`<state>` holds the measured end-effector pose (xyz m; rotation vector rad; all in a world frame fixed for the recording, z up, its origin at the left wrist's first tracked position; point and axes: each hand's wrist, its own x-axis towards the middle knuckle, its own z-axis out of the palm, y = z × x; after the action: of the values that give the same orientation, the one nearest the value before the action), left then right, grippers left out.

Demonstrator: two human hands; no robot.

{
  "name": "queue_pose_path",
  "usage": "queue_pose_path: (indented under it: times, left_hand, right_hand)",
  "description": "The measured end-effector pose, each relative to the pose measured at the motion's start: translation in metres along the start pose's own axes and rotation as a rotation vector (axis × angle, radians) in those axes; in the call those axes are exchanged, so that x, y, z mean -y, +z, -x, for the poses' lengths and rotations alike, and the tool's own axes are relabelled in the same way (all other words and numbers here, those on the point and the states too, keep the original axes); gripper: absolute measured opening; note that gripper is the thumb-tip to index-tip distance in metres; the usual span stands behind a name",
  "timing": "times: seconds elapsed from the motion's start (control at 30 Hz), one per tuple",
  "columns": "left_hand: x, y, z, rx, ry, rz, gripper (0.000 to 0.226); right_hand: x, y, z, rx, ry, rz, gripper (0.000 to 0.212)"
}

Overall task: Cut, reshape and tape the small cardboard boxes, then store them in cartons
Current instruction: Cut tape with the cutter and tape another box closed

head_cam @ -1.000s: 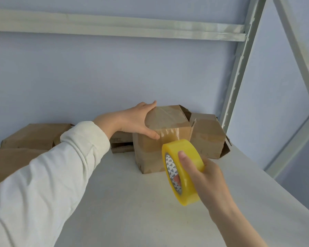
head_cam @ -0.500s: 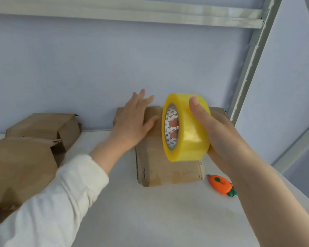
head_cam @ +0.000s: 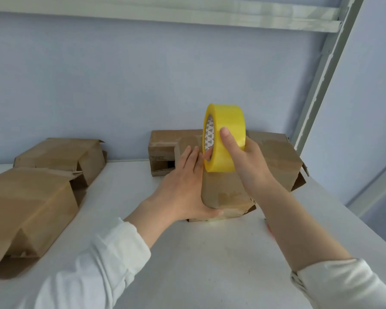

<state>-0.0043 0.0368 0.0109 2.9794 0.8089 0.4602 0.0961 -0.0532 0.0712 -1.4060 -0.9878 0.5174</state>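
Mid-taping, judging by layout. Small brown cardboard box (head_cam: pixel 225 195) at centre of white desk (head_cam: pixel 210 259), just in front of rear-left brown cardboard box (head_cam: pixel 163 142) and rear-right brown cardboard box (head_cam: pixel 281 161) by the wall. Left hand (head_cam: pixel 183 188) grip apart: fingers straight and flat on the left face, thumb laid along lower front edge; pressing, not clamping. Right hand (head_cam: pixel 250 166) grip clamped on yellow roll of packing tape (head_cam: pixel 232 117): thumb on outer band, fingers through core, roll on edge at the box top, contact unclear. No free strip of tape visible from here. Glossy band down the front face, likely tape already on. Handling guess: light, thin-walled, probably empty, so easy to shove or dent; flaps likely springy. Better to hold at corners and edges, stiffest there, not mid-panel. Keep left palm as backstop against the pull of the tape. Slick on taped patches, so press on bare card. Roll rigid, fine to carry by the core. Near-left brown cardboard box (head_cam: pixel 31 204) and far-left brown cardboard box (head_cam: pixel 60 152) well apart at desk left, flaps loose at right ends.
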Motion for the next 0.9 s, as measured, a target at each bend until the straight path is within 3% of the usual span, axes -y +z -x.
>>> queue_pose_path:
  times: [0.23, 0.4, 0.53, 0.7, 0.9]
  left_hand:
    - [-0.003, -0.011, -0.005, 0.107, -0.042, -0.097, 0.126]
    - [-0.008, -0.012, -0.003, 0.104, -0.033, -0.152, 0.128]
    - [-0.011, -0.020, -0.001, 0.106, -0.032, -0.156, 0.123]
    - [-0.013, -0.022, 0.000, 0.113, -0.041, -0.175, 0.121]
    - [-0.013, -0.019, -0.006, 0.168, -0.088, -0.138, 0.121]
  right_hand:
    - [0.006, -0.002, 0.028, -0.160, 0.054, -0.060, 0.040]
    - [0.019, -0.010, 0.055, -0.157, 0.108, -0.030, 0.039]
    - [0.025, -0.014, 0.075, -0.118, 0.231, -0.031, 0.062]
    - [0.011, -0.022, 0.102, -0.034, 0.342, -0.045, 0.037]
    - [-0.016, -0.019, 0.123, -0.086, 0.512, -0.089, 0.034]
